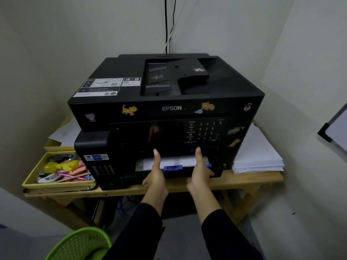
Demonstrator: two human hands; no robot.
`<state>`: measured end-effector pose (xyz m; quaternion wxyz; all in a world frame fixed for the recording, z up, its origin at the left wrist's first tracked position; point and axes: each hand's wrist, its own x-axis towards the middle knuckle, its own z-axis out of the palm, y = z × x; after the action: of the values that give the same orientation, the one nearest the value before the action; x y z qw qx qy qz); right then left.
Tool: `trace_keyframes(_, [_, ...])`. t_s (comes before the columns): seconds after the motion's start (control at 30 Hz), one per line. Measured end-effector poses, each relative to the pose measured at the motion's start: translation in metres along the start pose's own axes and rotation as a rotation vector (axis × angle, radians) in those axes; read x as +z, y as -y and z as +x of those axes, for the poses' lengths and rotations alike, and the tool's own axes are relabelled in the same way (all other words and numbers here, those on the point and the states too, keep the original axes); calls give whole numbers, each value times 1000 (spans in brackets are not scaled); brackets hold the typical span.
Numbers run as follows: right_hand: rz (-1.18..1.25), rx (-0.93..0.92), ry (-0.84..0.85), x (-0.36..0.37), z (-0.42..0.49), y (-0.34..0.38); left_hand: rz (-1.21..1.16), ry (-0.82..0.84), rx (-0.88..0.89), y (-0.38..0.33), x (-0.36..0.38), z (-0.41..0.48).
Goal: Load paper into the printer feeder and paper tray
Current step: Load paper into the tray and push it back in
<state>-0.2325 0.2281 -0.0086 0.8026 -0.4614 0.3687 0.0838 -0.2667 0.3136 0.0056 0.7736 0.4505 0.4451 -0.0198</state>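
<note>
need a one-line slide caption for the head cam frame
Both hands, left hand and right hand, at the paper tray of a black printer, white paper visible inside.

Black printer [169, 109] sits on wood surface [253, 180]. Both hands at paper tray [174, 167] low on front, thumbs up, w/ white paper [174, 160] inside: left hand [156, 172], right hand [200, 171]. Paper stack [259, 156] just right of printer; yellow box [58, 182] of odds at left; green basket [80, 244] below.
</note>
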Motion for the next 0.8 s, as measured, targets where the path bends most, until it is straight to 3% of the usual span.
trace_keyframes(0.2, [97, 2, 91, 18, 12, 11, -130, 109, 148, -25, 9, 6])
trace_keyframes(0.43, [200, 33, 40, 35, 19, 15, -281, 38, 129, -31, 23, 13])
trace_keyframes(0.8, [142, 44, 14, 38, 21, 17, -329, -67, 107, -31, 29, 16])
